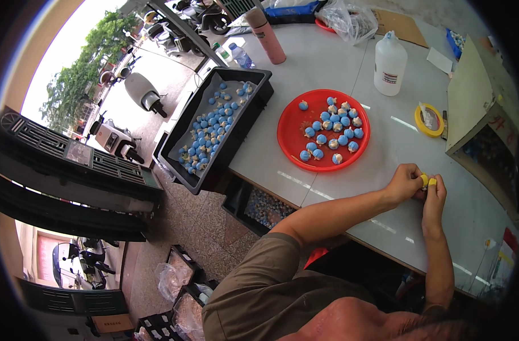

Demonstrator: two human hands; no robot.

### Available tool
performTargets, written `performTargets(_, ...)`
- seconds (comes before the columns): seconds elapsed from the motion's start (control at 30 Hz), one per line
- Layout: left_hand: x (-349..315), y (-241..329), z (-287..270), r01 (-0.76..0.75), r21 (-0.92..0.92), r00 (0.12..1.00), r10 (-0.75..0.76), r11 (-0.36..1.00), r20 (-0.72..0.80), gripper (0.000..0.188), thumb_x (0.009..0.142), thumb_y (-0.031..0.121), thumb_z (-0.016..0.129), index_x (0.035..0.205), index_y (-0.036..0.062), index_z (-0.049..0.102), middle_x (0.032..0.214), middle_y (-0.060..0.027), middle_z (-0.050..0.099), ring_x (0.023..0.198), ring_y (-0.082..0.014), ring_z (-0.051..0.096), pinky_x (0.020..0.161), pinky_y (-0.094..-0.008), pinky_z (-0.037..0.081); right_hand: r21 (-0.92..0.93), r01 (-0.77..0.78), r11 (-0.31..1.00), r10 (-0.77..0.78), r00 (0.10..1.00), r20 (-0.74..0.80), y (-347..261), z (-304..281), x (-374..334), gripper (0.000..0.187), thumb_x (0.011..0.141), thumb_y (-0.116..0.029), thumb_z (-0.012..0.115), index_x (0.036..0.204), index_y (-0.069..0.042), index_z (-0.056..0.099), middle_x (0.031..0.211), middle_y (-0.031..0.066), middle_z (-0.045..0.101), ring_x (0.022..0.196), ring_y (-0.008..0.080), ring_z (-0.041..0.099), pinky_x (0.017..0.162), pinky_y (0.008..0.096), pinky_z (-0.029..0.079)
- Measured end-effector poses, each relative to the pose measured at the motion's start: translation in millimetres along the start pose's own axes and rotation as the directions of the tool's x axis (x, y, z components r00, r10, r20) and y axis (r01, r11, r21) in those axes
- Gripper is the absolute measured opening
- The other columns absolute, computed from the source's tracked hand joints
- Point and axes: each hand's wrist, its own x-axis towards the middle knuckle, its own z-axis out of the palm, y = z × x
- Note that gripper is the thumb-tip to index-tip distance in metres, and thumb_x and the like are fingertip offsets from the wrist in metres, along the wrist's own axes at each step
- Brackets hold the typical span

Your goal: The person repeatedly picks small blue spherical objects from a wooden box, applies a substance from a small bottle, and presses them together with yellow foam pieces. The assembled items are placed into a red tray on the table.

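My left hand [404,183] and my right hand [435,200] meet above the right part of the grey table, fingers closed and tips together. Bright yellow coverings [425,179] show at the fingertips where they meet. Whatever sits between the fingers is too small and hidden to make out. To the left of my hands stands a round red tray [283,136], holding several small blue balls [326,116] with pale, ragged tops. Neither hand touches the tray.
A black crate [258,105] of similar blue balls stands at the table's left edge. Behind the red tray are a pink flask [266,40] and a white bottle [390,65]. Yellow tape [429,120] lies beside an open-fronted box [469,85] at right. Another crate [232,204] sits below the table.
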Motion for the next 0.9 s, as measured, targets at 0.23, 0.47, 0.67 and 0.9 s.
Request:
performTargets(0.23, 3, 4, 2, 0.022, -0.007, 0.999, -0.021, 1.0, 0.037, 0.022, 0.101, 0.017, 0.065, 0.102, -0.0046, 0.058, 0.096, -0.0147, 0.069, 0.081, -0.0195, 0.072, 0.074, -0.0294, 0.061, 0.056, 0.05, 0.997, -0.05, 0.999, 0.001, 6, -10, 10, 0.025, 0.104, -0.013, 0.051, 0.081, -0.006, 0.046, 0.078, -0.0023, 0.047, 0.075, 0.0061, 0.041, 0.066, 0.0266, 0.04)
performTargets(0.47, 5, 7, 2, -0.146, -0.015, 0.988, 0.145, 0.989, -0.051, 0.02, 0.101, 0.015, 0.064, 0.108, -0.0027, 0.06, 0.11, -0.0114, 0.069, 0.096, -0.0195, 0.07, 0.091, -0.0343, 0.058, 0.15, 0.015, 0.989, -0.028, 0.996, 0.081, -11, -12, 2, 0.016, 0.104, -0.014, 0.054, 0.115, -0.003, 0.055, 0.082, 0.0002, 0.059, 0.063, 0.0041, 0.049, 0.055, 0.0214, 0.042)
performTargets(0.67, 9, 11, -11, -0.092, 0.021, 0.993, 0.091, 0.996, 0.07, 0.021, 0.1, 0.012, 0.066, 0.112, -0.0046, 0.061, 0.111, -0.0127, 0.07, 0.097, -0.0188, 0.07, 0.092, -0.0331, 0.058, 0.134, 0.005, 0.991, -0.031, 0.981, 0.192, -18, -26, 6, 0.02, 0.102, -0.01, 0.057, 0.119, -0.001, 0.053, 0.088, 0.0036, 0.063, 0.066, 0.0059, 0.055, 0.057, 0.0222, 0.046)
performTargets(0.9, 8, 26, -12, -0.14, 0.314, 0.984, 0.096, 0.939, 0.152, 0.029, 0.098, 0.004, 0.064, 0.121, -0.0123, 0.059, 0.111, -0.0168, 0.07, 0.098, -0.0211, 0.072, 0.085, -0.0297, 0.06, 0.037, 0.043, 0.998, -0.052, 0.952, 0.303, -17, -42, 14, 0.021, 0.099, -0.003, 0.054, 0.12, 0.002, 0.056, 0.091, 0.0044, 0.062, 0.069, 0.007, 0.058, 0.06, 0.0234, 0.051)
